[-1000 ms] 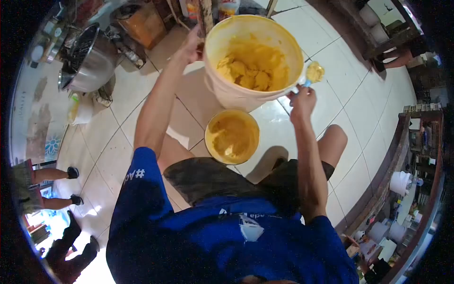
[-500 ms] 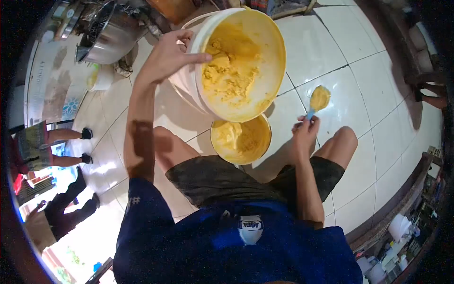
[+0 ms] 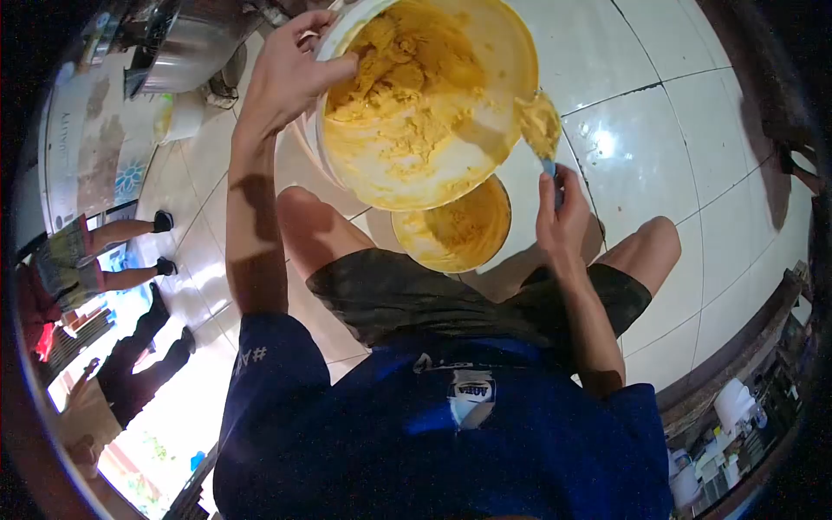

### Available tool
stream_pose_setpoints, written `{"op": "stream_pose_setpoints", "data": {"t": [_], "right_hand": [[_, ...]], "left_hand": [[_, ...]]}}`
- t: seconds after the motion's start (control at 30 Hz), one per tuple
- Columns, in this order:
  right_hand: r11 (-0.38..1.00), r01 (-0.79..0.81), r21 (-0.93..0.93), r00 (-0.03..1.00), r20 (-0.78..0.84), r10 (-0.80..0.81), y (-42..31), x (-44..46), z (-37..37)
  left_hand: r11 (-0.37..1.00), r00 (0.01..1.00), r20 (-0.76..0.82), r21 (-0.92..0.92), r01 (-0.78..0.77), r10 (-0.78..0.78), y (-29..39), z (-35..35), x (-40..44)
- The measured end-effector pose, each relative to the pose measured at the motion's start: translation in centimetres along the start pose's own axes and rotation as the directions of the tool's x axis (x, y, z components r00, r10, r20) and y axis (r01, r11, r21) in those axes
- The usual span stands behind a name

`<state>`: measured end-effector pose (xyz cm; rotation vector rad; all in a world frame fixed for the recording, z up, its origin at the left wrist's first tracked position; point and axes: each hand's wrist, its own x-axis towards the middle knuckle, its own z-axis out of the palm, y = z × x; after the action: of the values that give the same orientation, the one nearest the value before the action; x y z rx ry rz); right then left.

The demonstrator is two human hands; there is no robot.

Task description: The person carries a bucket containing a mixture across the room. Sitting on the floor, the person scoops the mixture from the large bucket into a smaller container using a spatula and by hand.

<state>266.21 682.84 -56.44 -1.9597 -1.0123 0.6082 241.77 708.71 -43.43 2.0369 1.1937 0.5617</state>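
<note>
My left hand [image 3: 290,76] grips the left rim of a large white bucket [image 3: 506,54], thumb inside and fingers outside. The bucket is tilted so its mouth faces me. A thick yellow mixture [image 3: 403,80] clings to its inside in lumps and smears. Below the bucket, on the floor between my legs, a smaller round bowl [image 3: 451,262] holds more yellow mixture; the bucket hides its far part. My right hand [image 3: 563,212] is closed around the blue handle of a spatula [image 3: 541,126]. Yellow mixture coats its head, which is at the bucket's right rim.
A steel mixing bowl [image 3: 198,54] stands at upper left, near a white appliance [image 3: 82,165]. The legs of two people [image 3: 130,232] show at left by a bright doorway. Cluttered shelving [image 3: 724,446] lines the lower right. White tiles [image 3: 620,160] cover the floor.
My right hand has brought the spatula up and left, from over the floor to the bucket's rim. The bucket sits higher in view, its mouth turned more toward me.
</note>
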Motion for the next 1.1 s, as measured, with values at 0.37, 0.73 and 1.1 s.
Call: {"op": "stream_pose_setpoints", "data": {"t": [0.37, 0.73, 1.1], "right_hand": [[0.730, 0.485, -0.481, 0.874, 0.236, -0.424, -0.3, 3.2, 3.1], [0.681, 0.479, -0.554, 0.863, 0.439, -0.249, 2.2, 9.1, 16.0], [0.957, 0.288, -0.042, 0.692, 0.700, -0.178, -3.6, 5.6, 17.8]], "left_hand": [[0.996, 0.995, -0.065, 0.033, 0.078, -0.075, 2.0, 1.4, 0.1], [0.985, 0.961, -0.233, -0.058, -0.164, 0.146, 0.3, 1.1, -1.9], [0.974, 0.949, -0.266, -0.101, -0.201, 0.168, -0.5, 1.1, -3.4]]}}
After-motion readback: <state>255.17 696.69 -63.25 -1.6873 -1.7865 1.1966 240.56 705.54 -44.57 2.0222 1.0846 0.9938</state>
